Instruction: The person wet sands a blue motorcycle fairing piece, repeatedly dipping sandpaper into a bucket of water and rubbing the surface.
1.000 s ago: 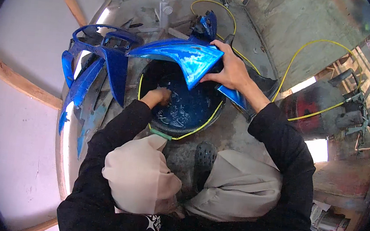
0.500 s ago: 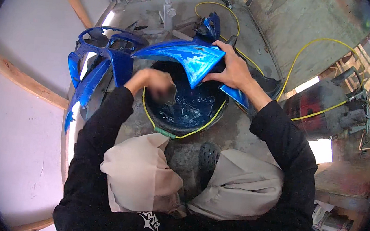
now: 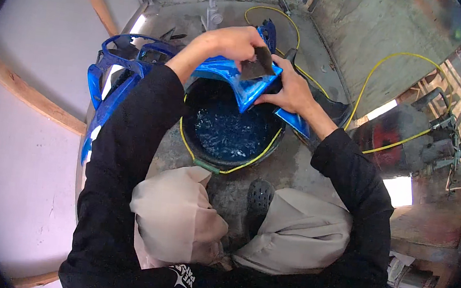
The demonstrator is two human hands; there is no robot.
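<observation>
Blue panel held over a tub of water.
The glossy blue panel [image 3: 237, 77] sits above the black tub [image 3: 229, 130]; the left hand [image 3: 233, 42] presses a dark sanding sheet [image 3: 260, 63] onto it, fingers clamped, while the right hand [image 3: 289, 88] grips its edge. More blue panels [image 3: 117, 70] lie left.

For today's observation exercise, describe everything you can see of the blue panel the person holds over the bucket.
The blue panel is a glossy, curved, pointed shell, plastic by its look and wet. It is held tilted above the dark bucket of bluish water, tip downward. The right hand grips its right edge; the left hand presses a dark sheet against its upper face.
</observation>
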